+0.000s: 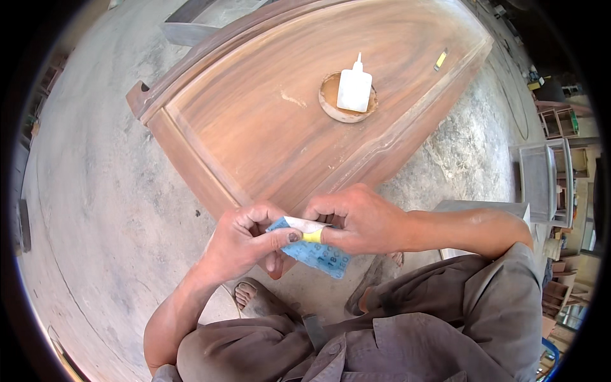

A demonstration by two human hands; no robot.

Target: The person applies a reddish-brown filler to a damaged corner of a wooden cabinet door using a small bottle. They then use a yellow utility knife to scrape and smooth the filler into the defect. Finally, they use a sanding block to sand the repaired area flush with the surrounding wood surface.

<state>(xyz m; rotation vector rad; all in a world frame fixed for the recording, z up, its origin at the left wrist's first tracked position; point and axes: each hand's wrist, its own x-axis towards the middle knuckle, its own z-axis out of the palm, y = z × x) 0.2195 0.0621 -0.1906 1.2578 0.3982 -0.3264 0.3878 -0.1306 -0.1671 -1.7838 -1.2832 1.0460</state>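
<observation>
Dark numbers are printed on the blue sheet (pixel 321 258) that is held by the left hand (pixel 238 245) and the right hand (pixel 363 219). The same short number is shown again and again in rows on the blue side. The rows are tipped a little, and the numbers are seen the right way up. The clearest ones are found below the right thumb (pixel 340 239). Part of the sheet is covered by the left thumb (pixel 279 239). Near the bottom edge, the print is harder to read.
</observation>
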